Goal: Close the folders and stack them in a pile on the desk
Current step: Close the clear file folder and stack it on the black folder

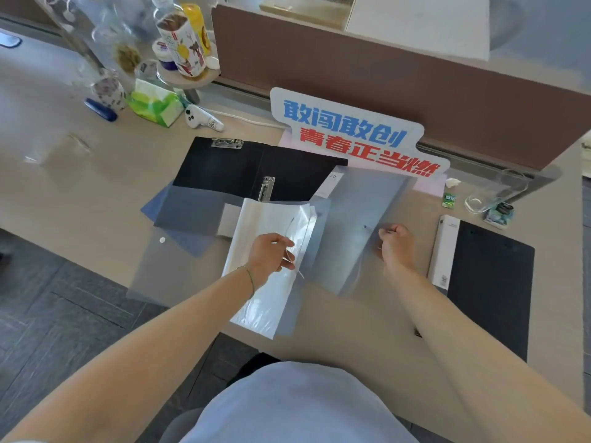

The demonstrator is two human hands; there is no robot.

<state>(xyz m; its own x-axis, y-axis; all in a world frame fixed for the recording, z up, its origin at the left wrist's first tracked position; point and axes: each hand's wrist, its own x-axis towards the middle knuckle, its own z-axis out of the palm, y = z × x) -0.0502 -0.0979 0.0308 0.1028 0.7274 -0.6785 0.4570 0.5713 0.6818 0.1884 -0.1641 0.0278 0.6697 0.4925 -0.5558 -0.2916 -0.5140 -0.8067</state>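
An open grey display folder (361,212) lies in the middle of the desk, its clear plastic sleeves (271,273) fanned over the left half. My left hand (271,255) grips those sleeves near their right edge. My right hand (396,243) is closed on the edge of the folder's grey right cover, which is lifted slightly. Behind lies an open black clip folder (224,169) with metal clips. A blue-grey folder (185,212) and a translucent snap envelope (166,270) lie to the left. A closed black folder (492,289) rests at the right.
A white box (445,251) lies beside the black folder. A printed sign (348,132) leans on the brown partition (383,68). Bottles, a tissue pack (153,105) and a white controller (198,118) crowd the back left. A glass (499,193) lies at the right.
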